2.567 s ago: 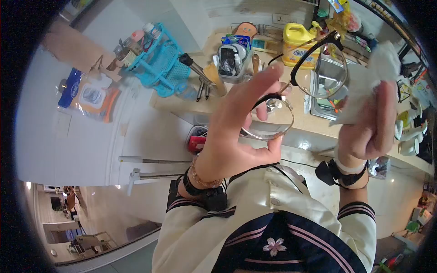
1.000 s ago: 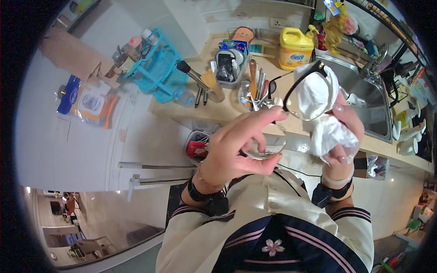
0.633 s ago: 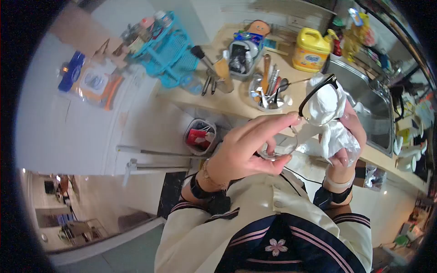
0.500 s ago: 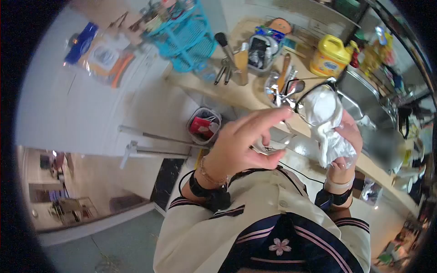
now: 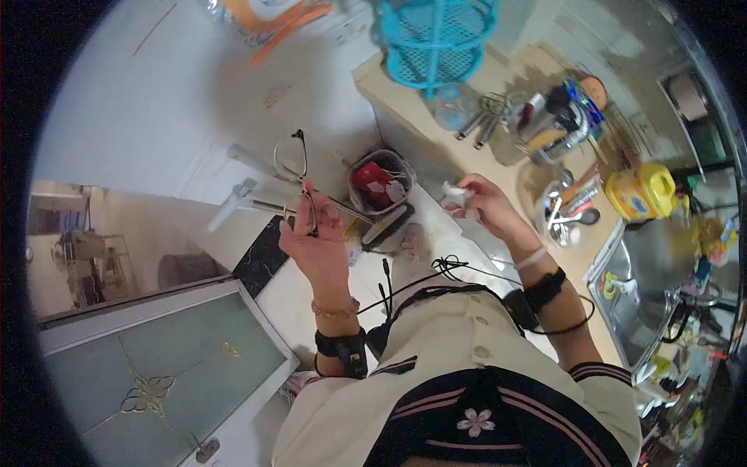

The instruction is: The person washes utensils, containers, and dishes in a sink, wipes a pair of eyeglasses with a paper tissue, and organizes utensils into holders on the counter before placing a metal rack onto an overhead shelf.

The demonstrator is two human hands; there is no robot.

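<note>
A pair of eyeglasses with thin dark rims is pinched in my left hand, raised at the left in front of the white door. One lens points up and away; the fingers partly cover the other. My right hand is closed around a crumpled white tissue, near the counter's front edge. Below and left of the tissue stands a lined trash bin holding a red wrapper and white scraps.
A broom head lies by the bin, and a black cable hangs across my front. On the counter stand a blue rack, utensils and a yellow jug. The sink is at right.
The glasses have passed from my right hand with the tissue to my left hand and moved left. My right hand has moved left toward the bin, and the view has turned left.
</note>
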